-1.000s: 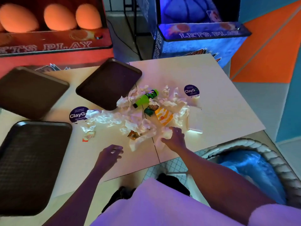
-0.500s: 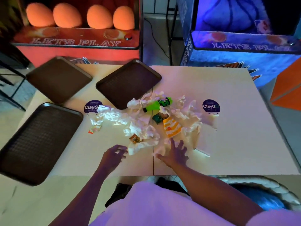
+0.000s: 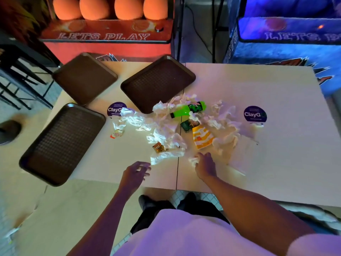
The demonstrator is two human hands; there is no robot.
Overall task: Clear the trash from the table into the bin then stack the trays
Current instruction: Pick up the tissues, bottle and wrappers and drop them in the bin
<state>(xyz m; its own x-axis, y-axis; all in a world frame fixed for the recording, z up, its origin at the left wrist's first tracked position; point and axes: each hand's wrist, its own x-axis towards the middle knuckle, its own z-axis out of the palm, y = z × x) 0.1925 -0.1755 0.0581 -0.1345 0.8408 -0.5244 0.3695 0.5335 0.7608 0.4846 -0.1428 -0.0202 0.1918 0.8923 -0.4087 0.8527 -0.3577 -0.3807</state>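
A pile of crumpled white napkins [image 3: 166,133] lies mid-table with a green soda bottle [image 3: 188,109], a yellow-and-white paper wrapper [image 3: 202,136], a dark green packet [image 3: 188,125] and a small brown wrapper [image 3: 158,147]. My right hand [image 3: 204,166] rests at the pile's near edge, fingers closing on a small crumpled napkin [image 3: 192,160]. My left hand [image 3: 135,171] hovers open just left of a long napkin [image 3: 166,156], holding nothing. Three dark brown trays sit on the left: near left [image 3: 60,143], far left [image 3: 84,77], far middle [image 3: 157,83]. Only the bin's rim [image 3: 313,215] shows at lower right.
A small red-and-white sauce packet [image 3: 116,133] lies apart to the left. Two round purple stickers [image 3: 255,114] mark the table. Red and blue arcade machines [image 3: 107,34] stand behind the table. A black chair [image 3: 20,71] is at the far left.
The view has swung left, so the bin has slid mostly out of frame. My right hand's fingers, spread flat before, have curled onto a small napkin. My left hand stays hovering.
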